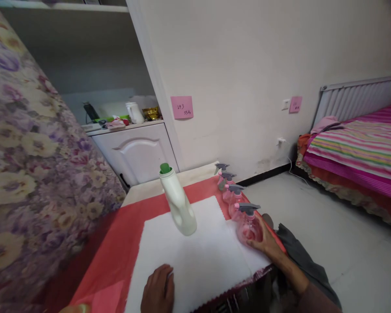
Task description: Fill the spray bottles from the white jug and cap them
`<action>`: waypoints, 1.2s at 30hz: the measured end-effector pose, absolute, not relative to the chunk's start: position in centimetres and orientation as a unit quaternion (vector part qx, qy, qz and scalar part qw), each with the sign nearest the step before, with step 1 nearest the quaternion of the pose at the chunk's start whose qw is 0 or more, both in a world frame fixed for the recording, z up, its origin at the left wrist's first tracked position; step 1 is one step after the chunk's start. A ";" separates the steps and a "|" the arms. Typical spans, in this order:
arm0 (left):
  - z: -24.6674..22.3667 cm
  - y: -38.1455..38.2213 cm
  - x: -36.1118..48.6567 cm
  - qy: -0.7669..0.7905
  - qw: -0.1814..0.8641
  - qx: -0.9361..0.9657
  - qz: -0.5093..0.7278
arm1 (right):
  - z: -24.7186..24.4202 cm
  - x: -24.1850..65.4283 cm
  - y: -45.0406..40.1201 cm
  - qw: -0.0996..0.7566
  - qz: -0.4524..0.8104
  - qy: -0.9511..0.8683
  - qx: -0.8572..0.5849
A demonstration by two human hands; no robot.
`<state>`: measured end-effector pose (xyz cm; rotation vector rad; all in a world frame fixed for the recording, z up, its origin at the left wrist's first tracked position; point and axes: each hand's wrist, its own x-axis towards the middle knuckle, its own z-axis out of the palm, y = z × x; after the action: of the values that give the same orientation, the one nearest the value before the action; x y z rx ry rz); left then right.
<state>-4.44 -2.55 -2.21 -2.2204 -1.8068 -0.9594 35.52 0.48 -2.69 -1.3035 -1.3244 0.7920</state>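
Observation:
My right hand (263,239) is wrapped round the nearest pink spray bottle (245,230), which has a grey trigger head and stands at the table's right edge. Behind it, several similar spray bottles (236,204) form a row running away from me. A pale green jug (180,204) with a handle stands on the white cloth (195,261); its mouth is open and something green shows behind it. My left hand (158,289) rests on the cloth near the front, fingers curled loosely together, and whether it holds anything is hidden.
Red cloth (114,234) covers the table under the white one. A floral curtain (35,174) hangs at left, beside a cabinet (140,150). A bed (361,152) stands at far right. Something yellowish (74,308) shows at the bottom left edge.

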 end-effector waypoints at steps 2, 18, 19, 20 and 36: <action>-2.1 -2.6 -4.3 -0.596 0.061 -0.734 -0.318 | -2.8 35.4 0.4 0.538 0.333 -0.560 -0.535; -2.1 -3.0 -4.1 -0.588 0.048 -0.735 -0.335 | -3.1 35.8 -0.9 0.546 0.299 -0.579 -0.526; -2.1 -3.0 -4.1 -0.589 0.046 -0.734 -0.335 | -3.0 35.9 -1.1 0.545 0.301 -0.578 -0.528; -2.1 -3.0 -4.1 -0.590 0.045 -0.733 -0.334 | -3.0 35.9 -1.2 0.544 0.300 -0.575 -0.533; -1.9 -3.0 -4.0 -0.610 0.023 -0.722 -0.325 | -3.7 35.4 -0.6 0.528 0.271 -0.552 -0.586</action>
<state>-4.00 -2.96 -1.94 -2.2369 -1.8879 -1.0077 35.38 -0.60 -3.66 -1.3988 -1.3184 0.6476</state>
